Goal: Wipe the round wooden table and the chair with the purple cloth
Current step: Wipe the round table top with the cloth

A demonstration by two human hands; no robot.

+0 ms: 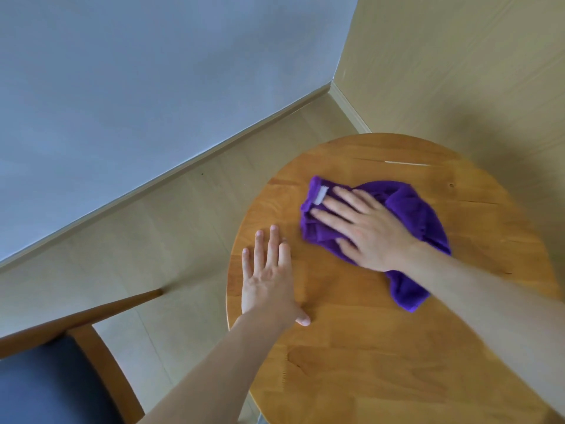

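Observation:
The round wooden table (397,347) fills the right half of the view. A crumpled purple cloth (409,209) with a white label lies on its far-left part. My right hand (363,228) presses flat on the cloth, fingers straight and spread, pointing left. My left hand (269,276) rests flat on the bare tabletop near the left rim, fingers straight, a short gap from the cloth. The chair (61,368), wooden-framed with a dark blue seat, stands at the bottom left, beside the table.
Pale wood-look floor (171,228) lies between the table and a blue-grey wall (137,87) on the left. A beige wall (458,62) stands close behind the table. The two walls meet in a corner beyond the table's far edge.

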